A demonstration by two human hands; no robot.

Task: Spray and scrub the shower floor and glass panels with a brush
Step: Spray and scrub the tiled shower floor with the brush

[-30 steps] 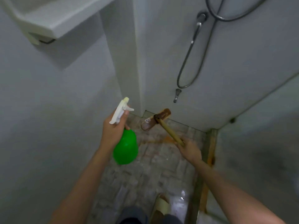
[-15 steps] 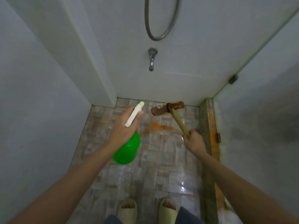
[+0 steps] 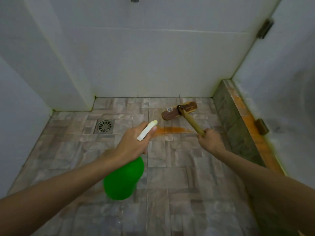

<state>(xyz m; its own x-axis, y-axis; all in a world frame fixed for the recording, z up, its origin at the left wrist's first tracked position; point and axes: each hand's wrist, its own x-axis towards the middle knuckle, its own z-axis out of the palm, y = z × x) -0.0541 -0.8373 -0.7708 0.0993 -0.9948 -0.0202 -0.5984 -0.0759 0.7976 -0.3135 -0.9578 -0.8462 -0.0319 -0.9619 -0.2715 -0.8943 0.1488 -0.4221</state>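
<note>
Floor drain (image 3: 104, 126): round grate in a square frame, set in the shower floor (image 3: 170, 184) near the rear left corner.

Left grip (image 3: 134, 143): fingers curled tight round the neck of the spray bottle (image 3: 123, 179). The white nozzle (image 3: 147, 130) points forward, and the green body hangs below the wrist, held above the tiles.

Orange stain (image 3: 175, 129): a streak on the tiles between the two hands.

Brush (image 3: 179, 110): brown head down on the floor near the back wall, right of centre, with the wooden handle slanting back.

Right grip (image 3: 210, 141): closed round the handle's near end.

Curb (image 3: 235, 120): tiled and orange-streaked, along the right edge.

Glass panel (image 3: 281, 99): above the curb, with a brown hinge (image 3: 261, 126) low down.
</note>
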